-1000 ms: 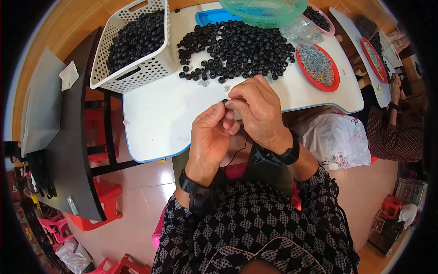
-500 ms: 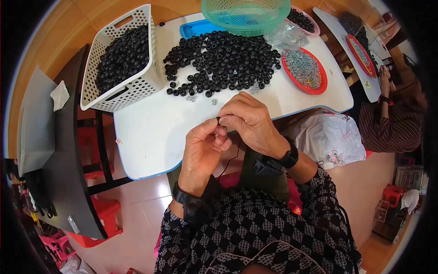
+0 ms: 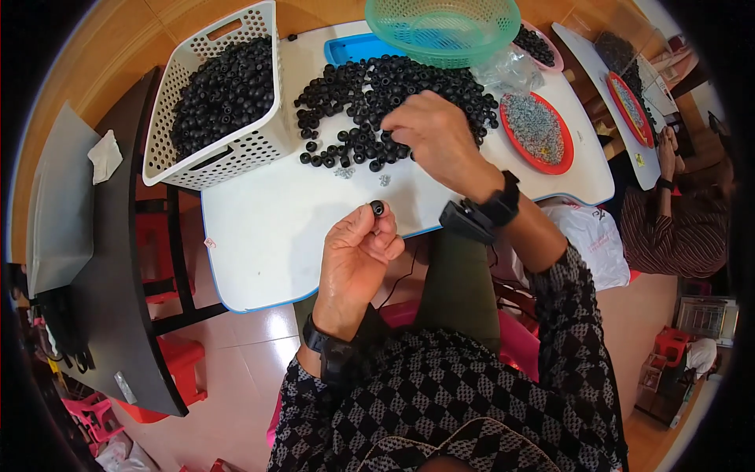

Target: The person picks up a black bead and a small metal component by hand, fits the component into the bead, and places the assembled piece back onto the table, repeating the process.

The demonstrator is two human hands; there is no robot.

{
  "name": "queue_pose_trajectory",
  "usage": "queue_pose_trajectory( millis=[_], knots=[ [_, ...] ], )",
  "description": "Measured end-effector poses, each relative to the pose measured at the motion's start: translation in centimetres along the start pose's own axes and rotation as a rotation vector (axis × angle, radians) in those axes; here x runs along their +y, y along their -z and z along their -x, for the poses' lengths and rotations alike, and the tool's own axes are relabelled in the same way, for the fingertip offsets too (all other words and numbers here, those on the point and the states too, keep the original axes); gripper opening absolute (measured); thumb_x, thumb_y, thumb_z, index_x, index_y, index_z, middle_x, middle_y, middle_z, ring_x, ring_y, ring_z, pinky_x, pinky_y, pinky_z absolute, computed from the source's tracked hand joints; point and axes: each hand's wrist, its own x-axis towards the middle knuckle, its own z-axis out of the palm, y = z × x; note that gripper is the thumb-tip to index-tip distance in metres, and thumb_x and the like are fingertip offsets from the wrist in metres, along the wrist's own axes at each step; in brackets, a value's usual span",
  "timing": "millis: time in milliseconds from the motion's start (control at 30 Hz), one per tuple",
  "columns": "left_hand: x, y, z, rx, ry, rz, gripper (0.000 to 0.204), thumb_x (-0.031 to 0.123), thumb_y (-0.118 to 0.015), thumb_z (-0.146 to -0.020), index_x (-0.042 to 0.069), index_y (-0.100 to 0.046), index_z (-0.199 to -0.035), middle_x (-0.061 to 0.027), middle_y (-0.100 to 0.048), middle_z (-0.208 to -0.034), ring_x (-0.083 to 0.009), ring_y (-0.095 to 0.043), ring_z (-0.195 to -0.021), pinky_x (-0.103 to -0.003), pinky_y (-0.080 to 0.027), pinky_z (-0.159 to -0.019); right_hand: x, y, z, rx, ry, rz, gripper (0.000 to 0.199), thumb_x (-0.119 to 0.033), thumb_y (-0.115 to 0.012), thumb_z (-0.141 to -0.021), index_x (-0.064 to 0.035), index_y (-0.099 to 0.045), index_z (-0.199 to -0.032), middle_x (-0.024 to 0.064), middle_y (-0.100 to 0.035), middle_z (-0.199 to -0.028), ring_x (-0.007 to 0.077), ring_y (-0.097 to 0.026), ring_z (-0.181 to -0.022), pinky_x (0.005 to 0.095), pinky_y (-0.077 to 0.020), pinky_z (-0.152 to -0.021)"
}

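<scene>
In my left hand point(image 3: 358, 252), the thumb and fingers pinch a small round black bead-like piece point(image 3: 377, 208) with a hole in its end. It is held above the near edge of the white table point(image 3: 259, 236). My right hand point(image 3: 444, 141) is over the near part of a loose pile of similar black pieces point(image 3: 338, 90). Its thumb and forefinger are bent together at the pile; whatever is between them cannot be made out. Two small clusters of shiny clear or metallic bits point(image 3: 344, 172) lie just in front of the pile.
A white perforated basket point(image 3: 228, 149) full of black pieces stands at left. Behind the pile are a blue tray point(image 3: 338, 53) and a green colander point(image 3: 440, 59). A red plate point(image 3: 568, 153) of small grey parts lies right, near a plastic bag point(image 3: 511, 69). Another person point(image 3: 664, 224) sits far right.
My right hand has left my left hand and moved forward to the pile. The left hand stays put, still pinching the black piece, which now shows clearly. The view has shifted slightly.
</scene>
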Motion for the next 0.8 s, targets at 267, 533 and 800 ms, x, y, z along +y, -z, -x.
queue_pose_trajectory(
  millis=[267, 533, 800],
  knots=[
    [1.5, 1.2, -0.4, 0.019, 0.005, 0.006, 0.023, 0.023, -0.07, -0.116, 0.001, -0.076, -0.116, -0.0055, -0.064, -0.096, -0.0156, -0.048, -0.08, -0.033, -0.039, -0.072, 1.2, -5.3, -2.9, -0.257, 0.198, 0.227, 0.017, 0.008, -0.075, -0.078, -0.0065, -0.076, -0.088, 0.0095, -0.066, -0.088, 0.0335, -0.062, -0.089, 0.0473, -0.0529, -0.073],
    [1.5, 1.4, -0.7, 0.006, -0.001, 0.021, 0.026, 0.026, -0.07, -0.116, 0.0, -0.075, -0.118, -0.0054, -0.064, -0.098, -0.0157, -0.049, -0.084, -0.033, -0.039, -0.074, 0.7, -6.4, -3.9, -0.404, 0.136, 0.249, 0.013, 0.007, -0.072, -0.077, -0.003, -0.074, -0.085, 0.0158, -0.068, -0.086, 0.0385, -0.064, -0.09, 0.051, -0.0533, -0.075],
    [1.3, 1.7, -0.6, 0.014, 0.001, 0.069, 0.023, 0.022, -0.073, -0.115, 0.0, -0.077, -0.113, -0.0077, -0.078, -0.104, -0.015, -0.059, -0.079, -0.036, -0.045, -0.073, 0.8, -6.0, -3.7, -0.478, 0.093, 0.216, 0.021, 0.004, -0.075, -0.082, -0.0048, -0.083, -0.098, 0.018, -0.071, -0.091, 0.0402, -0.066, -0.095, 0.0514, -0.0551, -0.084]
  ],
)
